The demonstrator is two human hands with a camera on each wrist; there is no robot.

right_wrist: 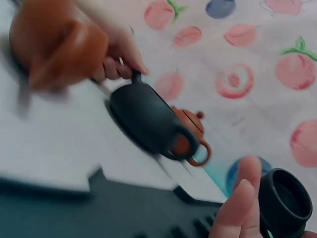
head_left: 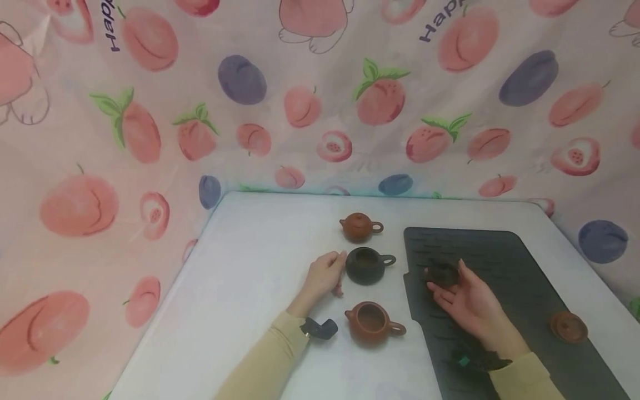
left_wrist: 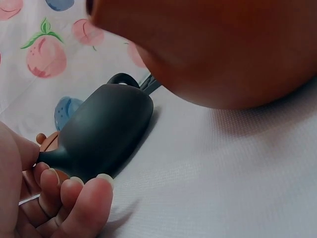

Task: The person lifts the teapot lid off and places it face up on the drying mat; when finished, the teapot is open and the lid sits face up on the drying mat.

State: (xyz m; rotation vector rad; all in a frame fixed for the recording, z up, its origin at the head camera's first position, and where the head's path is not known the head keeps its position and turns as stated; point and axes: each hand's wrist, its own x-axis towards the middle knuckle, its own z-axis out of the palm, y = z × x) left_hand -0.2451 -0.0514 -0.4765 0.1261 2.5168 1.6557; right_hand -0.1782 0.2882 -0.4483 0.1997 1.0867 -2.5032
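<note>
A black teapot (head_left: pixel 365 266) without a lid stands on the white table, its handle pointing right. My left hand (head_left: pixel 325 275) pinches its spout between thumb and fingers; the left wrist view shows the spout (left_wrist: pixel 48 157) at the fingertips. Over the black tray, my right hand (head_left: pixel 472 308) holds a small black cup (right_wrist: pixel 285 201) with a hollow top, thumb and fingers about its sides. Nearer me stands a reddish-brown teapot (head_left: pixel 371 323), also lidless, its dark inside showing. Behind the black teapot is a lidded brown teapot (head_left: pixel 358 227).
The ribbed black tray (head_left: pixel 480 244) covers the table's right side. A round brown lid (head_left: pixel 568 326) lies at its right edge. The white table (head_left: pixel 260 239) reaches back to a fruit-patterned cloth (head_left: pixel 310 66), which also hangs along the left.
</note>
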